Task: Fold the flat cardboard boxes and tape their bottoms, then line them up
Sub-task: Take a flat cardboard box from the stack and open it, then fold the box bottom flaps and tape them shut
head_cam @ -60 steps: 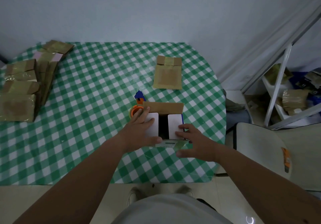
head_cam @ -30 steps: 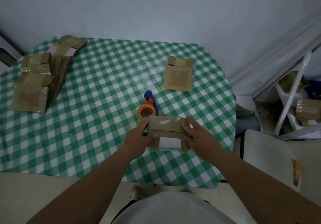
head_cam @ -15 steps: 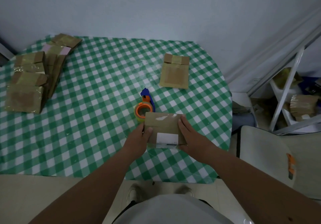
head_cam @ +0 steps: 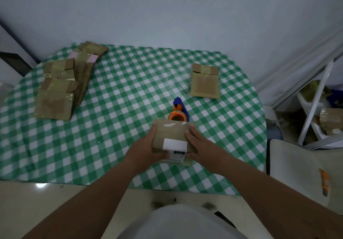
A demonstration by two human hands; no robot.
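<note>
A small brown cardboard box with a white label stands near the table's front edge, its flaps folded down on top. My left hand grips its left side, thumb on top. My right hand grips its right side, fingers lying over the top edge. Just behind the box lies an orange and blue tape dispenser. One flat box lies alone at the back right of the table. A stack of several flat boxes sits at the back left.
The round table wears a green and white checked cloth. A white chair stands to the right with an orange cutter on it. A white shelf frame with cardboard is at the far right.
The white inner flaps were open two seconds ago; the brown outer flaps have since been folded over them. Both hands have shifted from pressing flaps to holding the box's sides.
</note>
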